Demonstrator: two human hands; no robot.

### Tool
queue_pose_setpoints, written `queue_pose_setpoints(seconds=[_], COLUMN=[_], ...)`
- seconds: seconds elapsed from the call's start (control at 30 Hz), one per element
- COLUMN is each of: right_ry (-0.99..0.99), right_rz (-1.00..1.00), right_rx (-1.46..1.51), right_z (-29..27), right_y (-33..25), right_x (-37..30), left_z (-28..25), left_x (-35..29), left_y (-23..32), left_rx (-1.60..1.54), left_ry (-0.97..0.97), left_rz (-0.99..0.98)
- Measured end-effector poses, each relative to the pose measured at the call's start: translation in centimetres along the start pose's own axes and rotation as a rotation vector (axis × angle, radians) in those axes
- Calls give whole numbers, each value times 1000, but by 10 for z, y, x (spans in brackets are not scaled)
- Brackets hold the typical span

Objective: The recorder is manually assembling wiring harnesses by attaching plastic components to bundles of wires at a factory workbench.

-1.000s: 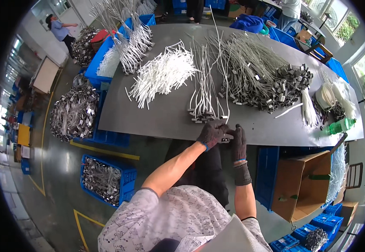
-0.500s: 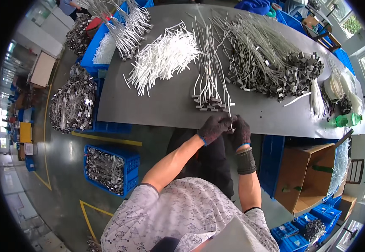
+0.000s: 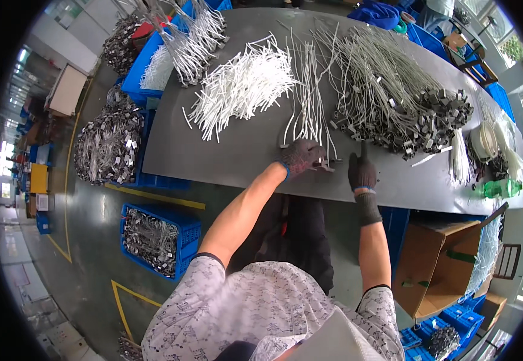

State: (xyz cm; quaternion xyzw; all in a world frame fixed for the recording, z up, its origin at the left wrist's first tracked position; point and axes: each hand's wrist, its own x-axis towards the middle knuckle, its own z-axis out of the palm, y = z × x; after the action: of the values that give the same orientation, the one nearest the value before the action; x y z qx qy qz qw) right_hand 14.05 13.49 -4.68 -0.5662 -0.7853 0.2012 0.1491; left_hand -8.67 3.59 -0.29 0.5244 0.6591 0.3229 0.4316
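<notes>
My left hand (image 3: 302,157), in a dark knitted glove, curls over the near ends of a small bunch of thin grey cables (image 3: 309,99). It closes around a cable end there, though its fingers cover much of the grip. Small dark end pieces (image 3: 323,163) show beside its fingertips. My right hand (image 3: 362,171), gloved likewise, is open with fingers stretched away from me and nothing seen in it. Just beyond its fingertips lies a large heap of grey cables (image 3: 376,78) with dark block ends (image 3: 433,120).
A pile of white sleeves (image 3: 243,84) lies on the grey table (image 3: 213,159), left of the small bunch. Blue crates (image 3: 183,249) of cables stand on the floor at left. A green bottle (image 3: 502,188) lies at the right edge, above an open cardboard box (image 3: 436,265).
My hands have parted. The left has moved slightly left and away from me onto the small bunch; the right has let go and moved right, toward the large heap.
</notes>
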Motion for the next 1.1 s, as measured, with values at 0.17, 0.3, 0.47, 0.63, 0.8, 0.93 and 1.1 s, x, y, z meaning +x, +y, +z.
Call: queue_pose_setpoints(seconds=[0.17, 0.3, 0.47, 0.63, 0.8, 0.93, 1.1], right_ry=[112, 149, 73, -275, -217, -740, -402], right_rz=[-222, 45, 228, 17, 228, 72, 127], right_rx=[-95, -30, -122, 509, 377, -435, -71], right_z=[14, 8, 6, 10, 12, 34, 52], right_y=[33, 17, 58, 121, 144, 256, 235], right_x=[41, 18, 1, -50, -202, -358, -399], left_z=[-32, -82, -135, -152, -167, -106, -26], left_x=[-14, -46, -72, -57, -81, -86, -64], left_y=[-13, -126, -181, -197, -254, -215, -122], left_rx=[100, 328, 646, 605, 224, -1226, -1510], left_ry=[412, 965, 984, 715, 623, 571, 295], left_rz=[-24, -240, -621, -696, -696, -499, -283])
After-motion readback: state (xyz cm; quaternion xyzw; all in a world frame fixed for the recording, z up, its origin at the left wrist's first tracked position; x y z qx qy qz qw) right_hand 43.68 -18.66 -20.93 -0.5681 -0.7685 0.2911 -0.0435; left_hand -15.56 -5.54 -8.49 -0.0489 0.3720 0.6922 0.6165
